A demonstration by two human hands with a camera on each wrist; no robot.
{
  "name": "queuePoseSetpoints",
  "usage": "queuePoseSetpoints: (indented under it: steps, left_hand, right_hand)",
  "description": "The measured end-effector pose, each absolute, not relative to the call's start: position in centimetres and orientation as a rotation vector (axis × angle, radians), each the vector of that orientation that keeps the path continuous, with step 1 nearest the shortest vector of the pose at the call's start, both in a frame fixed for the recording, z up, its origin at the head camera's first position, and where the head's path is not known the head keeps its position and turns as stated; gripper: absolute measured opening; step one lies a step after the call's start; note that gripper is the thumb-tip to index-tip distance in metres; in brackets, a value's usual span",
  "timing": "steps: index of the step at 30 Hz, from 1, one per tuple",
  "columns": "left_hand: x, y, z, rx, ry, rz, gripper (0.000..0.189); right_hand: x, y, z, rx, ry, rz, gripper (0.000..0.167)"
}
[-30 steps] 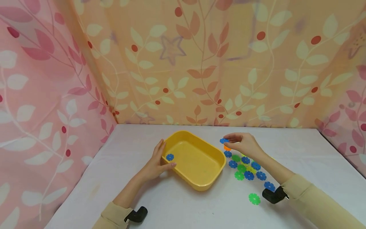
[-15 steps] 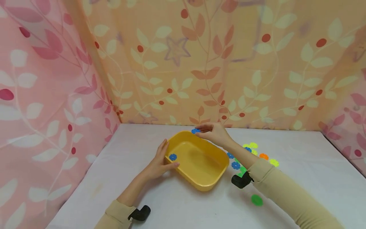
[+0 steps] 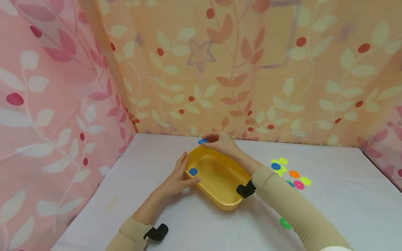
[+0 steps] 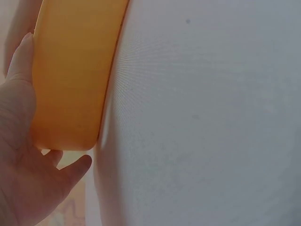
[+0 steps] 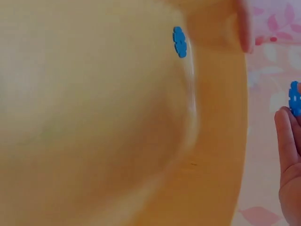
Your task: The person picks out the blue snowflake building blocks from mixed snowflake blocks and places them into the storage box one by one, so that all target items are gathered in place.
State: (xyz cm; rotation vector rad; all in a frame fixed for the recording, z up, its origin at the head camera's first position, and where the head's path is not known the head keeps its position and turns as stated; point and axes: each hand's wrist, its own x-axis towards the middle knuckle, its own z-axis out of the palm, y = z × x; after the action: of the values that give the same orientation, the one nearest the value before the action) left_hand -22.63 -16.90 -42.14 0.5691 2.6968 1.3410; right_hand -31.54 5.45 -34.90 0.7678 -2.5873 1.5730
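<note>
My left hand (image 3: 176,179) holds the left corner of a yellow plastic basin (image 3: 209,181), its thumb at the near rim and its fingers along the left side. In the left wrist view, that hand (image 4: 23,174) lies against the basin's outer wall (image 4: 75,84). Above the far rim, my right hand (image 3: 223,143) pinches a blue notched snowflake disc (image 3: 201,142) between thumb and fingertips. Inside the basin, one blue snowflake disc (image 3: 193,171) lies by the left corner. The right wrist view has the held disc (image 5: 294,98) at its right edge, outside the rim.
Right of the basin, loose discs lie on the white tabletop: several yellow ones (image 3: 306,181), an orange one (image 3: 294,174), a pink one (image 3: 299,184), a green one (image 3: 285,223) and a blue one (image 3: 275,166). The right sleeve (image 3: 282,198) covers part of that area. A patterned curtain (image 3: 201,87) stands behind.
My right hand has carried the blue disc left from the loose discs to the basin's far rim. My left hand stays on the basin. The whole view has shifted slightly.
</note>
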Motion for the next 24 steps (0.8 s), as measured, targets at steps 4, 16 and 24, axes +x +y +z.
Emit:
queuePoseSetpoints:
  steps: [4, 16, 24]
  left_hand:
    - [-22.7, -16.9, -42.1, 0.580, 2.696, 1.338, 0.103]
    - [-22.8, -16.9, -42.3, 0.579, 2.710, 1.336, 0.104]
    - [-22.7, -16.9, -42.4, 0.573, 2.701, 1.355, 0.105]
  right_hand:
    - [-32.4, 5.2, -36.0, 0.886, -2.628, 1.440, 0.029]
    - [-33.7, 4.9, -38.4, 1.086, -2.779, 1.267, 0.027]
    - [-33.4, 4.1, -39.8, 1.138, -2.883, 1.206, 0.028]
